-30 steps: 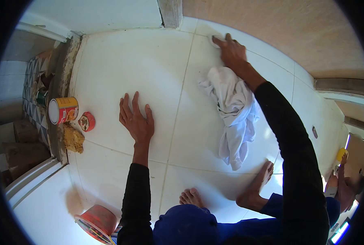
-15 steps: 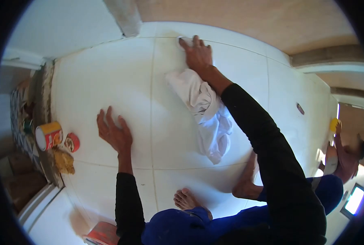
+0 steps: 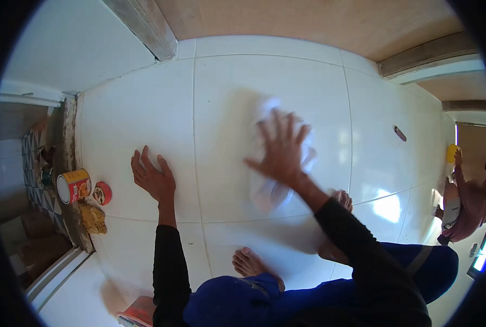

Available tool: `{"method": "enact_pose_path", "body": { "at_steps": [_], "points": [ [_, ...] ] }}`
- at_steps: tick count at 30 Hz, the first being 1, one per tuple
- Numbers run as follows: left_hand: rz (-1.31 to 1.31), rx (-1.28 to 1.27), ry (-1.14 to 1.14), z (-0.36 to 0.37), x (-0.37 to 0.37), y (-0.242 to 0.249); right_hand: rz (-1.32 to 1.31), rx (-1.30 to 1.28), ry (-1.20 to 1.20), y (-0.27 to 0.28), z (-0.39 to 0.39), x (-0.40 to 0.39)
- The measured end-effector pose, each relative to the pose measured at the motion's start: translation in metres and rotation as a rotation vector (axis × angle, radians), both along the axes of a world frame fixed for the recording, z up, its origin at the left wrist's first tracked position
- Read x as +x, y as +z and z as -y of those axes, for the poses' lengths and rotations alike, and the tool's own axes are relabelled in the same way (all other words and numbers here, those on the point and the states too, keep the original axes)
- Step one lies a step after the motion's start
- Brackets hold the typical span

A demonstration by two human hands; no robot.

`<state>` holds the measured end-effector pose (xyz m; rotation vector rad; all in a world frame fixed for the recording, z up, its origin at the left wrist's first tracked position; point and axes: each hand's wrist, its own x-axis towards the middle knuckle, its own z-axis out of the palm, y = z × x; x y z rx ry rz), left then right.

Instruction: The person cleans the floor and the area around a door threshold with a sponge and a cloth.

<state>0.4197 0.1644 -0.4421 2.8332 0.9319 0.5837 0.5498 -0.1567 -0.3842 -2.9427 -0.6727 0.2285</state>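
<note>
- Far left, patterned tiles (image 3: 33,182) are glimpsed through the doorway, and right at its edge a yellow-and-red can (image 3: 74,186) is seen, its pale round end turned toward the opening.
- Just beside the can, a red lid (image 3: 102,193) is set on the white floor (image 3: 139,117); below them a yellow lump (image 3: 93,219) is spotted by the doorway edge, sponge or cloth, it cannot be told which.
- Down at the bottom, a red bucket (image 3: 138,309) is partly hidden by the black left sleeve (image 3: 170,261).
- Here is the left hand (image 3: 154,177), palm down over the floor, fingers spread and slightly bent; nothing is grasped by it.
- A bare foot (image 3: 249,262) is planted near the middle, toes forward.
- And the white cloth (image 3: 270,197)! It is spread on the floor under the right hand (image 3: 281,150), blurred, fingers splayed wide; no clench is seen, and how firmly the cloth is pressed cannot be told.
- Farther right, a small dark object (image 3: 399,133) is left lying on the tiles.
- At far right, a yellow object (image 3: 451,153) is touched by another person's hand (image 3: 458,157).
</note>
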Motion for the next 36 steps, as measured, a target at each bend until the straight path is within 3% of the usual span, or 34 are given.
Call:
{"method": "enact_pose_path", "body": {
  "at_steps": [1, 3, 8, 9, 11, 12, 14, 18, 21, 23, 25, 27, 30, 31, 33, 35, 36],
  "points": [
    [-0.009, 0.004, -0.003, -0.001, -0.004, -0.001, -0.031, 0.134, 0.079, -0.005, -0.002, -0.021],
    [0.016, -0.023, -0.059, -0.006, -0.007, -0.004, 0.153, 0.183, 0.084, -0.029, 0.025, -0.016],
    [-0.009, -0.037, -0.064, -0.005, -0.004, -0.001, 0.363, -0.129, -0.433, -0.06, 0.163, 0.125],
    [-0.01, -0.024, -0.048, -0.004, -0.004, -0.001, 0.377, -0.056, -0.509, -0.068, 0.184, 0.166],
    [-0.012, -0.016, -0.024, -0.004, -0.004, -0.006, 0.436, 0.128, -0.404, -0.078, 0.184, 0.228],
    [-0.011, -0.023, -0.016, -0.003, -0.004, -0.004, 0.418, 0.15, -0.374, -0.08, 0.155, 0.235],
    [-0.006, -0.042, -0.011, -0.002, -0.003, -0.001, 0.489, 0.149, -0.091, -0.075, 0.079, 0.235],
    [0.075, -0.032, -0.045, -0.008, -0.005, -0.008, 0.441, 0.31, 0.265, -0.06, -0.096, 0.172],
    [0.221, -0.154, -0.007, -0.004, -0.009, 0.005, 0.261, 0.42, 0.531, -0.06, -0.172, 0.087],
    [0.388, -0.284, 0.001, -0.008, -0.015, 0.007, 0.076, 0.493, 0.754, -0.05, -0.168, 0.015],
    [0.463, -0.244, 0.045, -0.013, -0.029, 0.01, -0.142, 0.528, 0.935, -0.04, -0.126, -0.038],
    [0.549, -0.224, 0.085, -0.011, -0.044, 0.01, -0.169, 0.571, 1.032, -0.032, -0.07, -0.058],
    [0.554, -0.121, 0.273, -0.022, -0.098, 0.011, -0.033, 0.368, 0.762, -0.019, -0.005, -0.027],
    [0.532, -0.107, 0.321, -0.029, -0.114, 0.01, 0.159, 0.431, 0.7, -0.032, 0.005, -0.003],
    [0.472, -0.115, 0.303, -0.045, -0.12, 0.009, 0.188, 0.252, 0.427, -0.022, -0.005, 0.028],
    [0.403, -0.1, 0.038, -0.075, -0.094, 0.005, 0.128, 0.201, 0.434, -0.013, -0.041, 0.03],
    [0.374, -0.103, 0.041, -0.091, -0.071, 0.006, 0.131, 0.184, 0.444, -0.008, -0.062, 0.029]
  ]
}}
